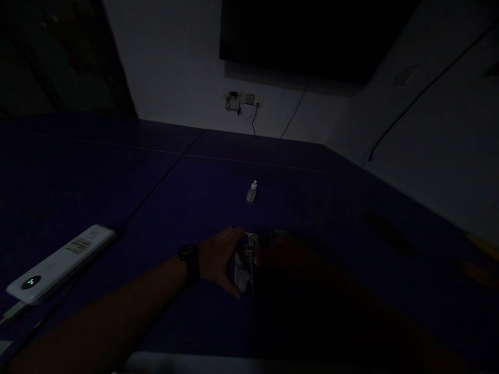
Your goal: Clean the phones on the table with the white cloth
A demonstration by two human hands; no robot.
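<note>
My left hand (219, 258), with a dark watch (189, 258) on its wrist, spans the left side of a flat, phone-shaped thing with a grey-and-white pattern (245, 267). Its fingers reach the top corner and its thumb the bottom one. Deep shadow covers my right hand (273, 253), close to the right edge of this thing; its fingers cannot be made out. By that hand shows the top of a dark item (276, 235), perhaps a phone with camera lenses. Beyond both hands a small clear bottle with a white cap (251, 192) stands upright.
The room is very dark. On the blue surface (156, 208) at left lies a white power bank (62, 265) with a cable plugged in. A dark long shape (390, 234) lies at right. Wall sockets with wires (241, 98) and a large black screen (312, 41) are at the back.
</note>
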